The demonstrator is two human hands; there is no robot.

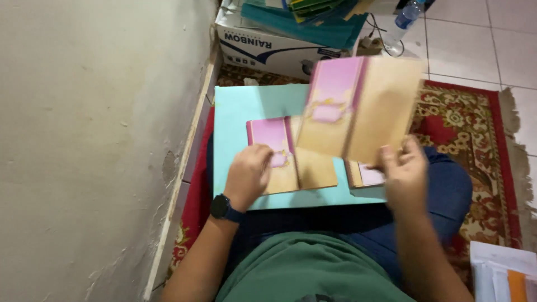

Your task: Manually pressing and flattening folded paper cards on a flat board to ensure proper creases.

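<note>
matt paper card [358,106], woven patterned rug [470,123]

Soft indoor light, motion blur

The person wears a plain green cotton shirt [302,268] with short sleeves, leaving both forearms bare, and dark blue trousers [447,196] over the knees. A black round-faced wristwatch [222,207] on a black band circles the left wrist. The right wrist carries nothing.
</note>
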